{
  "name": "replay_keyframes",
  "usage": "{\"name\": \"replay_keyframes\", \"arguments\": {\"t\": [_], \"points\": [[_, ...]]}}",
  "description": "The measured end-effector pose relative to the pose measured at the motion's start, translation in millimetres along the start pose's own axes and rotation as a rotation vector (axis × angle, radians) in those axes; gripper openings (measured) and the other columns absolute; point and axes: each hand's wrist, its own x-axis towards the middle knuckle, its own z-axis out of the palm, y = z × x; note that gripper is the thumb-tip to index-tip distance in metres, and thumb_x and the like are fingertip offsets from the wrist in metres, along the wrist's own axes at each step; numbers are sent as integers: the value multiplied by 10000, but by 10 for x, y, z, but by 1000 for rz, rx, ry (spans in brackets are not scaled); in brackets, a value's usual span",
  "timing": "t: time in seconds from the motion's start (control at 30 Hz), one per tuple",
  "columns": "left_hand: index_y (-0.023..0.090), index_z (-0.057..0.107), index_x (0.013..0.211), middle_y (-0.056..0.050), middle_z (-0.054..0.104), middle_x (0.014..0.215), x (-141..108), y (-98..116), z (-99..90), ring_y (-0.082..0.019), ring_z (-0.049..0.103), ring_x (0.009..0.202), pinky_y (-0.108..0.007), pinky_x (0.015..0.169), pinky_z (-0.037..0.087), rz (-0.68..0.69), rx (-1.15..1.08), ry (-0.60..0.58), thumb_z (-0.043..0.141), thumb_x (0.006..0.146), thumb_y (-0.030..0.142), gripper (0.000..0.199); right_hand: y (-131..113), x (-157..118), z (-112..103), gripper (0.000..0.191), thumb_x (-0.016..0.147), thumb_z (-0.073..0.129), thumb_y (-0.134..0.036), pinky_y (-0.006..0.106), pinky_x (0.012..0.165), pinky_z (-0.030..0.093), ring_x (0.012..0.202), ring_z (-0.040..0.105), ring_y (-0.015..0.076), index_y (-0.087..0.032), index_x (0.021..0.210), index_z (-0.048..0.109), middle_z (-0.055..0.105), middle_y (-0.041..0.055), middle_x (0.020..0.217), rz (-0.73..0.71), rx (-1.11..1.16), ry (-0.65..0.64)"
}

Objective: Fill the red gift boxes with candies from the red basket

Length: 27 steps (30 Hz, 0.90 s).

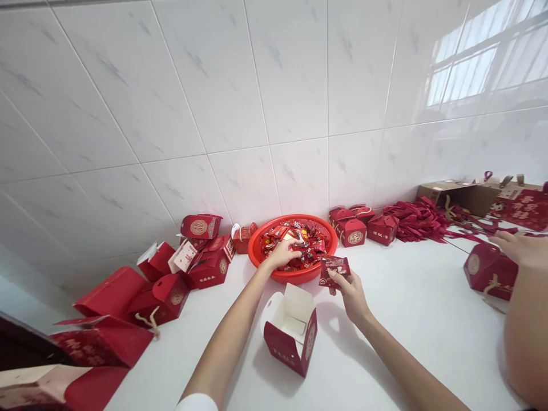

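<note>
A red plastic basket [256, 255] filled with wrapped candies [314, 246] stands against the wall. Inside it, my left hand [286, 254] lies on the candies with its fingers apart. My right hand [349, 288] is closed on dark red candy packets [335, 270], just off the basket's right front rim. Between my forearms sits an open red gift box [282, 348], its flaps up and its white inside showing. I see no candy in the part of the box that shows.
Red gift boxes [209, 268] crowd the left side, and several closed ones [353, 231] stand right of the basket. Farther right lie a heap of red ribbons [422, 220] and a cardboard carton [445, 194]. Another person's hand [518, 248] touches a red box [488, 271].
</note>
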Motion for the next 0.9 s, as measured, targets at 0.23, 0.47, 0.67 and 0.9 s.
{"name": "replay_keyframes", "arguments": {"t": [0.23, 0.47, 0.67, 0.9], "points": [[202, 381, 546, 57, 339, 543, -18, 55, -4, -111, 341, 547, -259, 565, 296, 87, 8, 54, 541, 770, 356, 316, 0, 1, 6, 365, 723, 782, -490, 254, 461, 380, 505, 456, 114, -166, 711, 615, 572, 11, 616, 0, -2, -9], [194, 446, 594, 61, 365, 532, -180, 288, -123, -85, 323, 500, -239, 501, 258, -21, -277, 173, 644, 716, 492, 377, -20, -12, 12, 380, 722, 780, -502, 260, 467, 383, 504, 454, 118, -170, 705, 597, 578, 15, 618, 6, -10, -18], [164, 608, 649, 32, 478, 579, -829, 485, -295, -89, 384, 530, -235, 525, 313, -65, -320, 1, 692, 727, 473, 329, -53, -58, 47, 379, 727, 773, -507, 271, 473, 391, 504, 461, 127, -181, 691, 583, 586, 17, 610, 9, -56, -44], [193, 710, 1150, -60, 691, 935, -1463, 659, -250, -148, 539, 729, -254, 662, 442, -87, -300, -10, 539, 833, 324, 383, -68, -80, 77, 382, 702, 788, -510, 268, 463, 381, 499, 439, 118, -176, 691, 604, 561, 5, 597, 16, -81, -41]]}}
